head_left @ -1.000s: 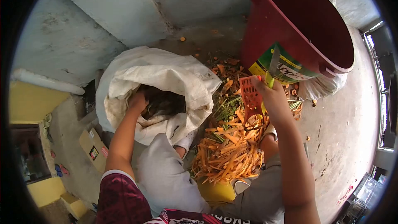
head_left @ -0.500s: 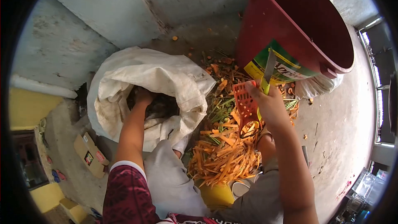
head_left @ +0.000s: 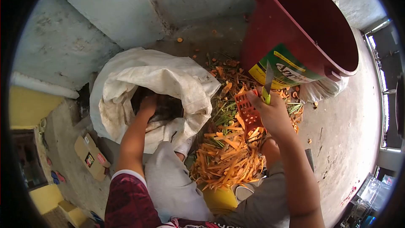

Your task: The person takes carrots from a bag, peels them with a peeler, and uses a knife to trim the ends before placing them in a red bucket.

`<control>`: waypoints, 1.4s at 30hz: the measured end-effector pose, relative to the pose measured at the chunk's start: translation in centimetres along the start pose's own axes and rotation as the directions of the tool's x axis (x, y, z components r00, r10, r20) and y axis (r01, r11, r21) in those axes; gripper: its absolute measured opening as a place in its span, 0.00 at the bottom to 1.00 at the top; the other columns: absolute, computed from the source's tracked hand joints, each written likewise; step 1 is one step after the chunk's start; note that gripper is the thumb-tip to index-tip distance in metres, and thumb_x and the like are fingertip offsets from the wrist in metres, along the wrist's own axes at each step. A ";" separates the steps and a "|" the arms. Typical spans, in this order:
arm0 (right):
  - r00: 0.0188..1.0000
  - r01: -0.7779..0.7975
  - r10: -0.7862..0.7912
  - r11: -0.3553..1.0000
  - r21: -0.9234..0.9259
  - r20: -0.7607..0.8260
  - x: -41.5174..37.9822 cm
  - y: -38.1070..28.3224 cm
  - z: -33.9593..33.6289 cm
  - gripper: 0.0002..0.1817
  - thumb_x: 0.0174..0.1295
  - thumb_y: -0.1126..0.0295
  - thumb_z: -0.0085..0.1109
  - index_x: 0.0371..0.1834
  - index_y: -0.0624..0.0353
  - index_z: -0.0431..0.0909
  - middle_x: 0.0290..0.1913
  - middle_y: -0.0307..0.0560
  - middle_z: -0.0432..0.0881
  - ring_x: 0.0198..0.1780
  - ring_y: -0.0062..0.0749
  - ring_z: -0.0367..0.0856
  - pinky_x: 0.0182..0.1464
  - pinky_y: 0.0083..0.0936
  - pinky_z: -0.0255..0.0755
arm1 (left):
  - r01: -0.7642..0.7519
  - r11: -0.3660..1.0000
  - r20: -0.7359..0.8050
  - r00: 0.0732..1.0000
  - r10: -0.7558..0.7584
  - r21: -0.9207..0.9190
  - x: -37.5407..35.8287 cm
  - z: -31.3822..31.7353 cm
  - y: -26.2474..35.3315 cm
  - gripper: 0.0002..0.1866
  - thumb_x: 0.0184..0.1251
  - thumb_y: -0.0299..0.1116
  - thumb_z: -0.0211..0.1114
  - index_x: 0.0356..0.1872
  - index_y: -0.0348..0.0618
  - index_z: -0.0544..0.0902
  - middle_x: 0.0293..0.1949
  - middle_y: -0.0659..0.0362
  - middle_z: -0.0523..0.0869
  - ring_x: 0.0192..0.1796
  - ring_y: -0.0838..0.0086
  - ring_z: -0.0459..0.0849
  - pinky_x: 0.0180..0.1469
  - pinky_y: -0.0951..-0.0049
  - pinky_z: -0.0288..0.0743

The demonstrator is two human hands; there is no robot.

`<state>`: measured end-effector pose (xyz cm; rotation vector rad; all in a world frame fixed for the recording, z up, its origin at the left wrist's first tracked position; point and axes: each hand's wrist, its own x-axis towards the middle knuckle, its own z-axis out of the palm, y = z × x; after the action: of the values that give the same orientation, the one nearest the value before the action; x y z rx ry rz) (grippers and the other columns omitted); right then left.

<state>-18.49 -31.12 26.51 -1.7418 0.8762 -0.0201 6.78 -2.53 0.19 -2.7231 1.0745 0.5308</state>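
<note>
My left hand reaches down into the mouth of a white woven sack, and its fingers are lost in the dark inside. In my right hand is a knife, its blade pointing up and away and its yellow-green handle wrapped by my fingers. A red perforated plastic piece shows just left of that hand, close to the thumb. Orange peelings lie heaped between my legs, with green stalks behind them.
A large dark red tub with a green and yellow label stands at the back right, a white plastic bag beside it. A pale wall rises behind the sack. Flattened cardboard lies at left; something yellow sits below the peelings.
My right hand has lowered slightly, and the knife blade has tipped a little to the left. The left hand stays inside the sack.
</note>
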 end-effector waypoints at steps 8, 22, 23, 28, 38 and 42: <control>0.995 0.096 -0.096 0.995 -0.006 -0.020 -0.8 -0.1 -1.4 0.14 0.58 0.61 0.51 0.30 0.63 0.74 0.20 0.41 0.72 0.23 0.22 0.65 0.29 0.22 0.63 | -0.150 0.983 0.069 0.985 0.158 -0.103 -8.9 -9.1 0.5 0.28 0.52 0.44 0.61 0.50 0.35 0.66 0.47 0.47 0.73 0.47 0.54 0.73 0.47 0.62 0.69; 0.988 0.134 -0.140 0.987 0.093 0.060 -1.8 -0.1 -0.4 0.13 0.57 0.61 0.51 0.33 0.60 0.77 0.24 0.45 0.79 0.23 0.26 0.74 0.30 0.25 0.69 | 0.149 0.711 0.470 0.838 0.278 -0.687 -9.8 -4.7 -0.2 0.23 0.58 0.38 0.56 0.56 0.47 0.67 0.49 0.55 0.74 0.49 0.70 0.72 0.53 0.74 0.63; 0.966 0.257 -0.257 0.965 -0.044 -0.003 -2.2 -0.4 -0.4 0.14 0.57 0.61 0.51 0.32 0.62 0.76 0.22 0.47 0.77 0.24 0.30 0.74 0.31 0.27 0.68 | 0.059 0.748 0.450 0.830 0.331 -0.661 -8.8 -3.1 -1.0 0.23 0.57 0.40 0.56 0.55 0.46 0.69 0.47 0.55 0.75 0.49 0.70 0.73 0.53 0.75 0.63; 0.940 0.342 -0.341 0.940 -0.010 0.016 -3.6 -0.7 -1.3 0.15 0.57 0.60 0.51 0.32 0.63 0.75 0.21 0.52 0.75 0.25 0.38 0.74 0.31 0.30 0.66 | 0.090 0.794 0.411 0.887 0.211 -0.601 -9.3 -2.9 1.9 0.20 0.55 0.41 0.56 0.49 0.43 0.73 0.41 0.57 0.78 0.41 0.70 0.77 0.42 0.73 0.70; 0.967 0.240 -0.248 0.964 -0.113 -0.064 -2.2 -0.3 -3.8 0.16 0.56 0.59 0.51 0.27 0.64 0.73 0.22 0.55 0.74 0.27 0.46 0.73 0.31 0.33 0.65 | 0.097 0.994 0.666 0.739 -0.105 0.049 4.0 -4.2 10.4 0.16 0.57 0.39 0.50 0.40 0.39 0.77 0.42 0.51 0.79 0.40 0.62 0.79 0.37 0.63 0.73; 0.955 0.268 -0.284 0.950 -0.160 -0.085 -1.7 0.1 -4.2 0.15 0.55 0.61 0.52 0.25 0.65 0.72 0.22 0.57 0.73 0.27 0.50 0.72 0.31 0.35 0.64 | 0.280 0.935 0.316 0.927 -0.204 -0.218 7.5 8.1 9.8 0.19 0.57 0.43 0.52 0.42 0.39 0.77 0.47 0.46 0.76 0.49 0.56 0.75 0.48 0.64 0.70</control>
<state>-21.59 -33.61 28.68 -2.0067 0.7176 -0.2420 3.00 -12.03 -10.43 -2.8166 0.6177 1.0512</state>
